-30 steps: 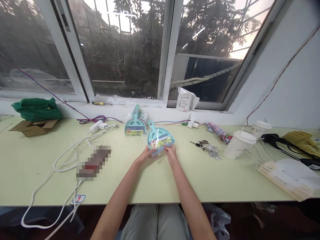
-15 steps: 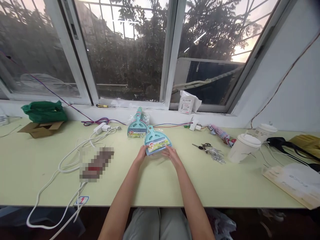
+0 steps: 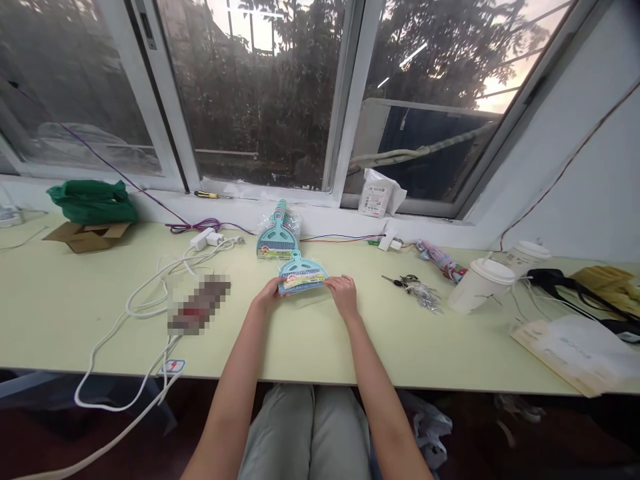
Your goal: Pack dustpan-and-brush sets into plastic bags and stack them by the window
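A light-blue plastic dustpan with a blue-bristled brush and a yellow-green label, sealed in clear film (image 3: 303, 275), is held between both hands near the middle of the pale yellow-green surface (image 3: 425, 350). Its short looped handle points away from the person, towards the window and slightly left; the wide edge faces the person. The long axis therefore runs from front to back, foreshortened in this view. The left hand (image 3: 269, 291) curls closely round the left corner, and the right hand (image 3: 344, 293) pinches the right edge with its fingertips. Behind, slightly left, a stack of matching wrapped light-blue dustpans (image 3: 275, 243) has its handles upward; whether the held handle touches it cannot be told.
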